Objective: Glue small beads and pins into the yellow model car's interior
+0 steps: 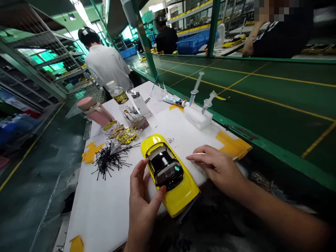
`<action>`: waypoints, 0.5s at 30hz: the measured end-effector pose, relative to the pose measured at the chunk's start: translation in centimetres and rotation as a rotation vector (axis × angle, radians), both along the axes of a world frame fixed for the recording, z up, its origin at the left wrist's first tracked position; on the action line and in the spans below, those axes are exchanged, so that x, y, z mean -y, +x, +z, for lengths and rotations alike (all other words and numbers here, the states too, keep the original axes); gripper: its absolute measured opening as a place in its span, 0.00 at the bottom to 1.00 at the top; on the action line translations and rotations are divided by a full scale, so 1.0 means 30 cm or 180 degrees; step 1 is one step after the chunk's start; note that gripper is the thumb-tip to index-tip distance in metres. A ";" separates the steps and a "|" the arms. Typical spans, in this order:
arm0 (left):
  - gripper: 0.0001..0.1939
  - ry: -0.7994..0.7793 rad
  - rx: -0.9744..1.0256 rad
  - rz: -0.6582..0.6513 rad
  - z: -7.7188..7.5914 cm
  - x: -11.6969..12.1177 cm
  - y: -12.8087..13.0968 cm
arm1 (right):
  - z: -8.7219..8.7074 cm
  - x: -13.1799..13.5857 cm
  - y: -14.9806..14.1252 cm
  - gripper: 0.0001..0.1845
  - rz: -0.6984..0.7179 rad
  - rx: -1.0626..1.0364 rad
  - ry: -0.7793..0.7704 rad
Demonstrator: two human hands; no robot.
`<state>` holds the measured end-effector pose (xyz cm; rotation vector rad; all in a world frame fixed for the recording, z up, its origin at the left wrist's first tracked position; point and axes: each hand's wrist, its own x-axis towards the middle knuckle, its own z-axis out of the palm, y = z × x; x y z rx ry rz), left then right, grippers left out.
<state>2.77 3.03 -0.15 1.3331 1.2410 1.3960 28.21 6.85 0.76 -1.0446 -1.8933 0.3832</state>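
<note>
Nearest the camera are the person's two bare hands: the left hand (143, 206) low in the middle, the right hand (217, 168) reaching in from the lower right. The left hand grasps a glossy yellow model car (170, 173), fingers along one side and thumb against its shiny black cabin section (165, 169). The car sits between the hands at the near edge of a white-topped counter (105, 213). The right hand curls loosely over a small white piece (195, 155), mostly hidden, just beside the car; whether it is gripped, I cannot tell.

Left of the left hand and farther away, a tangled heap of short black bristle-like sticks (110, 161) lies on the counter. Beyond it are a clear printed plastic bag (127, 136), a small round yellow-lidded tin (110, 126) and a pink insulated bottle (96, 111) on its side. Straight ahead of the hands stand a clear bottle with a yellow label (118, 93) and a glass jar with a metal cap (139, 103). Farther right, a squeezed white tube (174, 100) lies near a white foam block (198, 117) holding two plastic syringes (195, 87). Orange-yellow tape (232, 144) marks the counter's corner, ahead of the right hand.
</note>
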 end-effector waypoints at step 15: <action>0.38 -0.0125 0.0058 0.0150 0.016 0.009 0.008 | -0.055 -0.021 -0.071 0.24 0.0052 0.0293 0.0015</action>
